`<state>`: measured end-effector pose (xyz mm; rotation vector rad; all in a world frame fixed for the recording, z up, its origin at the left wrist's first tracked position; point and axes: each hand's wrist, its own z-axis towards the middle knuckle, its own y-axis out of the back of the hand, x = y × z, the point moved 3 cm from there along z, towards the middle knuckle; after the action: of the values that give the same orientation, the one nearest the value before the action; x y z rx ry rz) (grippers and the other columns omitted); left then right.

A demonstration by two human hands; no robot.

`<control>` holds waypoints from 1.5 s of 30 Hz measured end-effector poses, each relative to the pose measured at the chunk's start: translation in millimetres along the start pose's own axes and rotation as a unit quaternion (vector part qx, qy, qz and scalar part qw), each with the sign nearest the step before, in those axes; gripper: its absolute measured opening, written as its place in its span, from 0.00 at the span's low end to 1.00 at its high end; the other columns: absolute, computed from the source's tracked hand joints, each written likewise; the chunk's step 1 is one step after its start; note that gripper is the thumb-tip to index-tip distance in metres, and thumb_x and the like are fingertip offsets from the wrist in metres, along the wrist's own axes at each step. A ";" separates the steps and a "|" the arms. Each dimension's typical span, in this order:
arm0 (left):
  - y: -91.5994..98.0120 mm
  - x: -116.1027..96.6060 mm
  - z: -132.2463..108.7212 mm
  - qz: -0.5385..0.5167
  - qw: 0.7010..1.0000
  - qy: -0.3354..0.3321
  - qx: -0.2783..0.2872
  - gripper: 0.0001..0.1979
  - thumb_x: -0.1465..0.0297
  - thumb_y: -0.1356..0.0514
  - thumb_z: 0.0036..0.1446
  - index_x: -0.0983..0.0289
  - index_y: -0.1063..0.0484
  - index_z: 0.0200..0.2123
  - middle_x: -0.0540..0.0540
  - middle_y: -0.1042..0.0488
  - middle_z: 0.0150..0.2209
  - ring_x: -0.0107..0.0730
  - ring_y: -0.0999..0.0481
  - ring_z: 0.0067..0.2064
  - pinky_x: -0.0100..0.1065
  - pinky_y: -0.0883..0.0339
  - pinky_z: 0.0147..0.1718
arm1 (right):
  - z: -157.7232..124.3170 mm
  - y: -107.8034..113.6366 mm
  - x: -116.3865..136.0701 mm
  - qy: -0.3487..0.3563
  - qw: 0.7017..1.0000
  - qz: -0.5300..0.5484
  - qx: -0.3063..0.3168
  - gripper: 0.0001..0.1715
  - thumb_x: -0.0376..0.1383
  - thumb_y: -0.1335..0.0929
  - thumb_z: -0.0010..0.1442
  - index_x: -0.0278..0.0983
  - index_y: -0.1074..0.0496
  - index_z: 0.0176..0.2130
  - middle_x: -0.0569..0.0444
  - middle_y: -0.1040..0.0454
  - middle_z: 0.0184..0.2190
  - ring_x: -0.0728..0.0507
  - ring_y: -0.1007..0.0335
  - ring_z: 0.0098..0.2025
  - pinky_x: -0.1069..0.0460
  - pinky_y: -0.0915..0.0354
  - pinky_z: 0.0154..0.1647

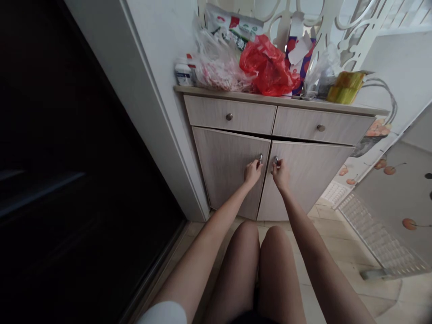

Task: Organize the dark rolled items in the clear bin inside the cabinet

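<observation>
Head view: left hand (253, 173), right hand (280, 174) on knobs (260, 158)

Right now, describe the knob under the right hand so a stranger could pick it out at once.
Find the pale wood-grain cabinet with two drawers over two doors. On its right door, by the centre gap, is a small metal knob. The right hand grips it, unlike the drawer knobs above.

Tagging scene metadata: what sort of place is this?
Probably a home entryway or hallway, judging by the low wooden cabinet with drawers and doors, the plastic shopping bags piled on top, and the tiled floor.
</observation>
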<state>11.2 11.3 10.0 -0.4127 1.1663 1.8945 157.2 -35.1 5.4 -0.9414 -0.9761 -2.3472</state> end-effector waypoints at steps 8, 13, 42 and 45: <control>-6.3 -1.3 18.8 0.023 0.999 0.012 0.029 0.06 0.72 0.42 0.63 0.65 0.24 0.39 0.62 0.21 0.37 0.39 0.22 0.39 0.36 0.34 0.42 | 18.8 -16.6 -0.8 0.000 1.000 0.010 -0.014 0.18 0.47 0.40 0.67 0.37 0.34 0.41 0.47 0.26 0.33 0.43 0.31 0.31 0.50 0.40 0.34; -9.0 -0.6 24.1 0.023 0.999 0.018 0.029 0.06 0.72 0.42 0.64 0.65 0.24 0.40 0.62 0.21 0.36 0.39 0.22 0.39 0.35 0.34 0.41 | 25.0 -21.6 -3.6 0.008 1.000 -0.005 -0.022 0.16 0.46 0.40 0.67 0.37 0.33 0.41 0.48 0.27 0.31 0.44 0.34 0.30 0.50 0.41 0.33; -22.0 3.7 41.1 0.035 0.999 0.018 0.027 0.09 0.71 0.43 0.66 0.67 0.25 0.43 0.62 0.22 0.38 0.38 0.23 0.41 0.33 0.36 0.41 | 46.9 -40.7 -19.2 0.011 1.000 -0.001 -0.010 0.20 0.47 0.40 0.68 0.35 0.32 0.45 0.47 0.27 0.32 0.44 0.32 0.30 0.49 0.39 0.35; -22.5 4.7 41.3 0.030 0.999 0.018 0.027 0.08 0.71 0.43 0.65 0.67 0.25 0.43 0.62 0.22 0.38 0.38 0.23 0.41 0.33 0.36 0.41 | 47.4 -40.7 -19.2 0.004 1.000 -0.005 -0.012 0.20 0.47 0.40 0.68 0.35 0.31 0.45 0.47 0.27 0.32 0.44 0.32 0.30 0.50 0.41 0.34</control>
<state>32.5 53.2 15.3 -0.3875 1.2639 1.9081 165.9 29.3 -2.1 -0.9378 -0.9541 -2.3747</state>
